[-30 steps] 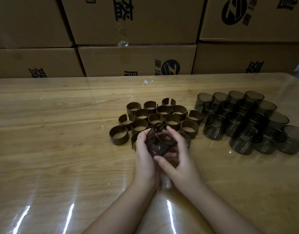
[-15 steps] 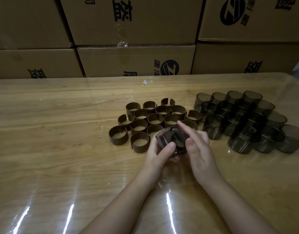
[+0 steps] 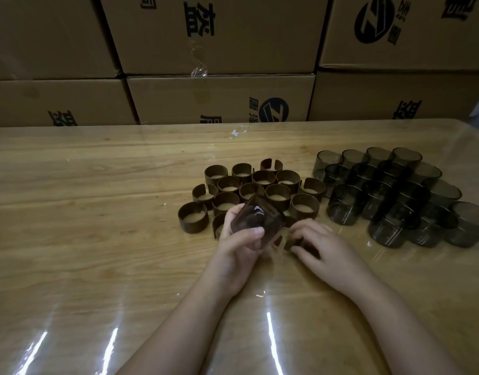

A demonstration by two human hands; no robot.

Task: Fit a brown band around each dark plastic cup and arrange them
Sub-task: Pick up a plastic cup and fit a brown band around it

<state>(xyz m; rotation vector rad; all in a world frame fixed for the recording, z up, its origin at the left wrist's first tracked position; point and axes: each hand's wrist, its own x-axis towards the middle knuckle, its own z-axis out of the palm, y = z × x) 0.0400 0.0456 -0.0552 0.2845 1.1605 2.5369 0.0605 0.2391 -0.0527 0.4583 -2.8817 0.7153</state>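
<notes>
My left hand [image 3: 239, 246] grips a dark see-through plastic cup [image 3: 255, 220], tilted, just above the table. Right beside it, my right hand [image 3: 320, 246] lies low on the table with its fingers curled round a brown band [image 3: 292, 242], which is mostly hidden under the fingers. Behind the hands stands a cluster of several brown split bands [image 3: 249, 189] on the wood. To the right sits a group of several bare dark cups [image 3: 395, 196], packed close together.
The wooden table [image 3: 97, 212] has a glossy clear cover with glare streaks near me. Stacked cardboard boxes [image 3: 219, 98] form a wall along its far edge. A scrap of white tape [image 3: 237, 133] lies near the back.
My right hand has left the cup and dropped to the table onto a brown band. My left hand keeps holding the cup, now tilted further left.
</notes>
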